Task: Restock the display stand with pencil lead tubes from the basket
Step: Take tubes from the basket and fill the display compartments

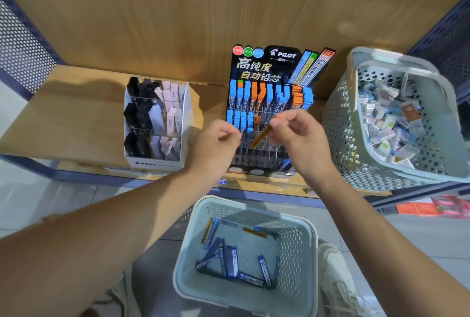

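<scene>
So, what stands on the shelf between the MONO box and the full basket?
The Pilot display stand, part-filled with blue and orange lead tubes, seen in the head view.

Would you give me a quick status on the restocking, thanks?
Right hand pinching orange lead tube before display stand. Left hand curled, empty. Blue tubes waiting in basket. Lower slots free.

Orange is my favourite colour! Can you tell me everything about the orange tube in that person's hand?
The orange tube is a thin, see-through amber plastic stick with a solid orange cap at its top end. It hangs tilted, lower end pointing down-left, in front of the display stand's clear slots. The right hand pinches it near the cap. The left hand hovers close beside it, apparently not touching.
</scene>
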